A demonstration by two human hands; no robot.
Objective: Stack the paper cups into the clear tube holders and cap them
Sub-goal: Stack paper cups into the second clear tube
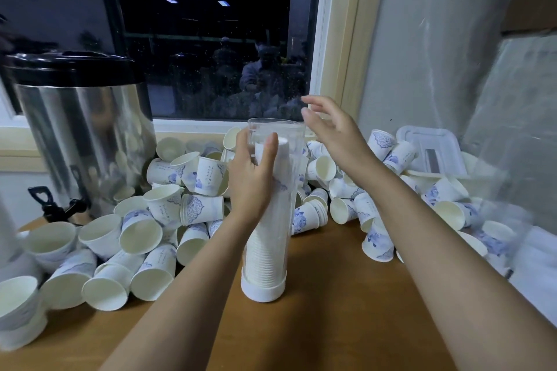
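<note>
A clear tube holder stands upright on a white base cap in the middle of the wooden table. A stack of white paper cups fills most of it, upside down. My left hand grips the tube near its upper part, fingers wrapped round it. Just right of the tube's open rim, my right hand hovers with fingers spread and holds nothing. Several loose paper cups with blue prints lie heaped around the tube on both sides.
A steel drinks urn with a black lid and tap stands at the left. A clear plastic box and lid sit at the back right, plastic sheeting beside them. A dark window is behind. Another cup stack is at the near left edge.
</note>
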